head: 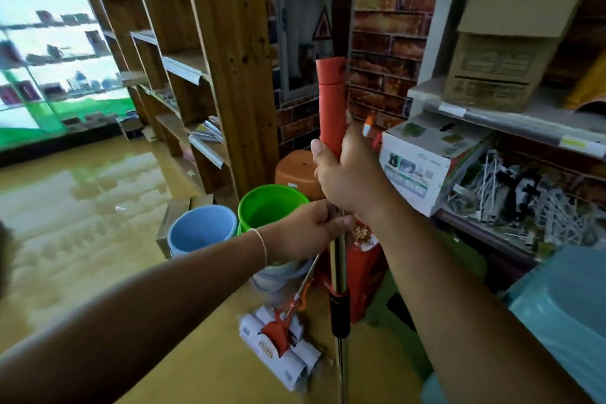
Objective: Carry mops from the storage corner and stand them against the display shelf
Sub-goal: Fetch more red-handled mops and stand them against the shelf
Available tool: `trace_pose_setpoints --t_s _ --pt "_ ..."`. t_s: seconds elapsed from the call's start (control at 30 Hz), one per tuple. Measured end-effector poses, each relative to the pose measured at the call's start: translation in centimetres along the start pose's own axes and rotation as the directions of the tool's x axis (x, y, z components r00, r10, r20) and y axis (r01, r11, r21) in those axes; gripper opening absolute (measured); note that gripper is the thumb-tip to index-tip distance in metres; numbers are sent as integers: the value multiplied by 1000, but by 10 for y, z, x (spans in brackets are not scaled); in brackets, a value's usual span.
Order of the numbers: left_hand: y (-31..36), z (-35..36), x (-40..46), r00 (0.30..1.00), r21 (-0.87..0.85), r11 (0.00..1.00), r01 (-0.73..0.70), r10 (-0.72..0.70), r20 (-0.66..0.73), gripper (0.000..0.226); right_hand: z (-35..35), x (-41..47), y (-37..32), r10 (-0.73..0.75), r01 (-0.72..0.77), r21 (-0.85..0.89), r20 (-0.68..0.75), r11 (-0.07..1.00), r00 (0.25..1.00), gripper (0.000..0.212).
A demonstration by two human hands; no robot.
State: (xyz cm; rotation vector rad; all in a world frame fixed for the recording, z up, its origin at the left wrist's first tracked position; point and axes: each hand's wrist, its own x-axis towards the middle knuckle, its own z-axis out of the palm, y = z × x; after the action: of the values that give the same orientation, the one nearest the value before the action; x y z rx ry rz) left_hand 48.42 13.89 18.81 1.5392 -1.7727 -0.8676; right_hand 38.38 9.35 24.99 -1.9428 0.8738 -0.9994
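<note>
Head view: both hands (328, 203) grip the mop handle (332, 102)

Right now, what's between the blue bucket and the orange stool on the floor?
In the head view, the green bucket stands between the blue bucket and the orange stool, close beside both; whether they touch is unclear.

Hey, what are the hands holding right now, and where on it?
Both grip one mop. The right hand wraps the bottom of its red handle grip; the left hand clasps the metal pole just below.
</note>
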Motion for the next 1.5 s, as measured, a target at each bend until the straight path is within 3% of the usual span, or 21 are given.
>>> trace_pose_setpoints --t_s 0.13,0.43,0.6,0.7,0.8,0.97,1.23,1.5 --pt "-19 -46 -44 997 -26 1000 3 -5 -71 18 53 3 -40 -27 30 -76 32 997 999 21" --pt "-83 -156 -154 972 -148 986 73 -104 -209 12 203 9 -128 -91 88 25 179 996 980 26" --pt "-112 -211 -209 934 -205 971 119 -180 -310 29 274 14 -169 -160 148 62 272 987 949 27" --pt "-130 -242 -246 897 -208 959 190 -256 -361 46 319 14 -194 -209 184 103 340 977 917 33" --pt "-144 -270 -281 867 -260 947 189 -285 -408 17 358 13 -220 -240 215 107 409 971 881 39" --pt "-151 -309 -326 790 -255 944 208 -316 -525 10 416 25 -252 -337 324 111 474 939 813 54" --pt "-194 -379 -382 632 -315 892 324 -452 -629 28 519 47 -298 -443 352 271 612 896 655 36" --pt "-258 -467 -391 503 -398 833 383 -550 -666 17 622 109 -323 -502 319 388 665 865 552 31"
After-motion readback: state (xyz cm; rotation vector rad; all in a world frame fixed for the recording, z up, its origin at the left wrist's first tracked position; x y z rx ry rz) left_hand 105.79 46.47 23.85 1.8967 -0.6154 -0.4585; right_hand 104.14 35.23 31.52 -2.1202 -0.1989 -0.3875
